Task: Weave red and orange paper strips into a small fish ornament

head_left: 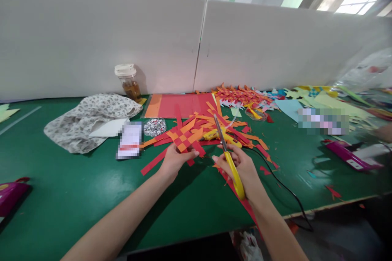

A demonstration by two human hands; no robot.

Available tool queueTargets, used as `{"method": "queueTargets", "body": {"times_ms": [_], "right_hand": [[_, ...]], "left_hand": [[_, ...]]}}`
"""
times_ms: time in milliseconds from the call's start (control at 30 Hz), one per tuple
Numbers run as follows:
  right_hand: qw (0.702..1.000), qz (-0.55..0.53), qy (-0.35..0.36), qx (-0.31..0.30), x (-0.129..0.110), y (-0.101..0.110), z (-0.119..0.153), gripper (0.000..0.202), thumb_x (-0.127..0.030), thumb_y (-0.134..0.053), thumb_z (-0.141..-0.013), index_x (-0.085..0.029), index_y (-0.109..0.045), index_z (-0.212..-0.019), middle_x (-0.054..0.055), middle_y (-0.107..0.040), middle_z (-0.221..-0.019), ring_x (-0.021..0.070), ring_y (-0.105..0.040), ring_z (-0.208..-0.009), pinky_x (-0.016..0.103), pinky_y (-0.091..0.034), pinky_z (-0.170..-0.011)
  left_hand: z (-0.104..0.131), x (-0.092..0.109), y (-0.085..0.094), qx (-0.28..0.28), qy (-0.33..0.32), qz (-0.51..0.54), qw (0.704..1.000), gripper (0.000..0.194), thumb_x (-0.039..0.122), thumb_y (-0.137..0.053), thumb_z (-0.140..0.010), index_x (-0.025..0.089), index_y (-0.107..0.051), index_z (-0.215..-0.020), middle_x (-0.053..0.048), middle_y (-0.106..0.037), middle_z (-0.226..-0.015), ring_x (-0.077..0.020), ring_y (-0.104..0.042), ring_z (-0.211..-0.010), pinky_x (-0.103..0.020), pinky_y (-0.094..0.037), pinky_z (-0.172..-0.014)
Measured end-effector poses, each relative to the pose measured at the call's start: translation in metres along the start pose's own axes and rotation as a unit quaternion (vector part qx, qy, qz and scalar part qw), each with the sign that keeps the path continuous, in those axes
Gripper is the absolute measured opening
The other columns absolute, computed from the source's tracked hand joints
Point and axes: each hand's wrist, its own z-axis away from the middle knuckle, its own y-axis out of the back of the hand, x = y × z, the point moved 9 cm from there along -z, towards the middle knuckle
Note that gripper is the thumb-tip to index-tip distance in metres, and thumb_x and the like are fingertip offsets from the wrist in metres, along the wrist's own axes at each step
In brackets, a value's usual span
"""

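Observation:
My left hand (176, 160) grips a woven piece of red and orange paper strips (183, 140), its thumb lying across the lower edge. Yellow-handled scissors (232, 167) are in my right hand (240, 165), blades pointing up and away from me. Just beyond both hands spreads a heap of loose red and orange paper strips (241, 131). A yellow glue gun (214, 133) lies among those strips, partly behind the scissors' blades. One long red strip (251, 211) runs under my right hand toward the table's front edge.
Left of the heap are a phone (130, 140), a bag of small bits (154, 127), a patterned cloth (88, 114) and a lidded cup (130, 83). A black cord (280, 183) crosses the table's front edge. At right lies a purple tool (352, 155), near another person's blurred hand (385, 133).

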Motion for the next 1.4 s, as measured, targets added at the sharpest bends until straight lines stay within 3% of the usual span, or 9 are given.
{"method": "queueTargets", "body": {"times_ms": [200, 400, 567, 867, 1100, 1233, 1400], "right_hand": [[0.992, -0.102, -0.071, -0.003, -0.001, -0.012, 0.004, 0.054, -0.041, -0.077, -0.054, -0.02, -0.055, -0.099, -0.007, -0.053, -0.061, 0.0066, -0.047, -0.038, 0.015, -0.033, -0.028], [0.976, -0.19, -0.077, -0.069, 0.003, -0.035, 0.01, 0.052, -0.041, -0.074, -0.058, -0.02, -0.053, -0.101, -0.006, -0.057, -0.058, 0.0047, -0.041, -0.032, 0.016, -0.032, -0.028], [0.975, -0.198, -0.048, -0.083, 0.004, -0.039, 0.013, 0.053, -0.041, -0.073, -0.061, -0.02, -0.053, -0.106, -0.007, -0.056, -0.056, 0.0051, -0.043, -0.035, 0.015, -0.034, -0.03], [0.977, -0.203, -0.035, -0.052, -0.002, -0.035, 0.017, 0.052, -0.043, -0.072, -0.063, -0.019, -0.053, -0.105, -0.007, -0.054, -0.057, 0.0046, -0.041, -0.035, 0.016, -0.033, -0.031], [0.97, -0.21, 0.006, 0.122, 0.007, -0.002, 0.01, 0.059, -0.034, -0.081, -0.054, -0.022, -0.053, -0.105, -0.004, -0.059, -0.074, 0.0046, -0.048, -0.046, 0.015, -0.037, -0.036], [0.969, -0.226, 0.003, 0.097, 0.009, -0.005, 0.007, 0.061, -0.03, -0.083, -0.051, -0.022, -0.052, -0.103, -0.002, -0.064, -0.077, 0.0062, -0.05, -0.049, 0.017, -0.04, -0.041], [0.978, -0.202, 0.022, 0.039, 0.004, -0.017, 0.005, 0.057, -0.025, -0.084, -0.045, -0.021, -0.053, -0.093, -0.004, -0.063, -0.067, 0.0114, -0.056, -0.055, 0.023, -0.048, -0.051]], "left_hand": [[-0.001, -0.001, 0.0, -0.004, -0.004, -0.022, 1.0, 0.03, 0.021, -0.081, -0.049, 0.014, -0.065, -0.075, -0.002, -0.068, -0.071, -0.0139, -0.062, -0.064, -0.026, -0.049, -0.064], [-0.002, -0.002, 0.0, -0.006, -0.002, -0.017, 1.0, 0.032, 0.018, -0.079, -0.051, 0.013, -0.065, -0.08, -0.004, -0.069, -0.075, -0.0149, -0.063, -0.068, -0.028, -0.05, -0.067], [-0.001, -0.001, -0.002, -0.009, -0.003, -0.036, 0.999, 0.03, 0.021, -0.079, -0.053, 0.014, -0.066, -0.079, -0.004, -0.069, -0.076, -0.014, -0.062, -0.065, -0.026, -0.05, -0.063], [0.002, 0.0, -0.007, -0.028, -0.006, -0.047, 0.999, 0.036, 0.024, -0.079, -0.054, 0.014, -0.063, -0.085, -0.003, -0.067, -0.071, -0.0133, -0.059, -0.058, -0.024, -0.047, -0.052], [0.009, 0.002, -0.019, -0.08, 0.011, -0.007, 0.997, 0.045, 0.017, -0.081, -0.049, 0.013, -0.061, -0.09, 0.0, -0.065, -0.068, -0.012, -0.058, -0.061, -0.024, -0.047, -0.059], [0.012, -0.002, -0.024, -0.102, 0.024, 0.022, 0.994, 0.045, 0.014, -0.081, -0.049, 0.015, -0.061, -0.09, 0.001, -0.065, -0.072, -0.0122, -0.059, -0.065, -0.025, -0.048, -0.063], [0.015, -0.004, -0.029, -0.122, 0.029, 0.044, 0.991, 0.035, 0.016, -0.08, -0.054, 0.014, -0.062, -0.084, 0.0, -0.065, -0.072, -0.0121, -0.06, -0.065, -0.026, -0.049, -0.066]]}}
